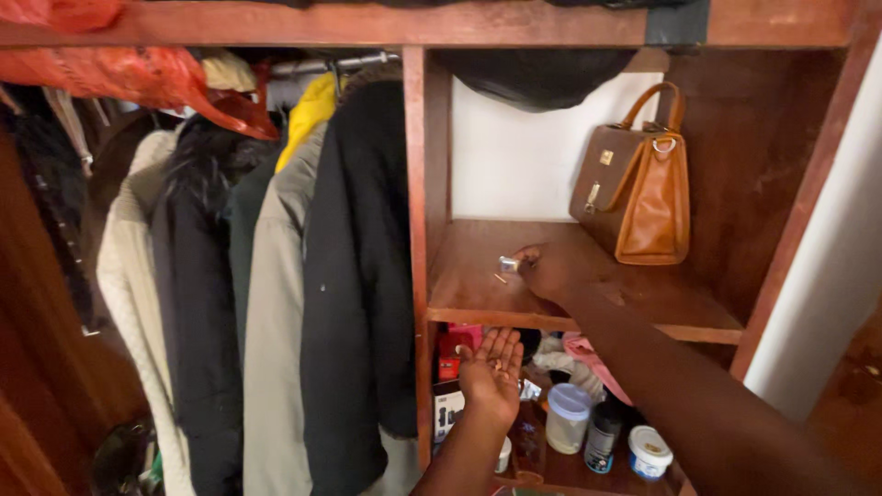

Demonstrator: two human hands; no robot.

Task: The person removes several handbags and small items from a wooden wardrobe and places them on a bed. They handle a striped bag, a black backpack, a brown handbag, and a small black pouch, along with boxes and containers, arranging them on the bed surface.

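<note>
A small silvery metal piece (508, 264) sits pinched in the right hand (544, 272) fingertips at frame centre, just above the smooth wooden shelf (478, 276); below, the left hand (491, 372) lies palm-up, fingers apart, cupping tiny bits; a glossy tan leather handbag (634, 188) stands upper right

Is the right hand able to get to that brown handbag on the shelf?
Probably yes. The right hand already rests on the same wooden shelf, pinching a small silvery object. The brown handbag stands just beside it, with bare shelf between them and nothing blocking.
</note>
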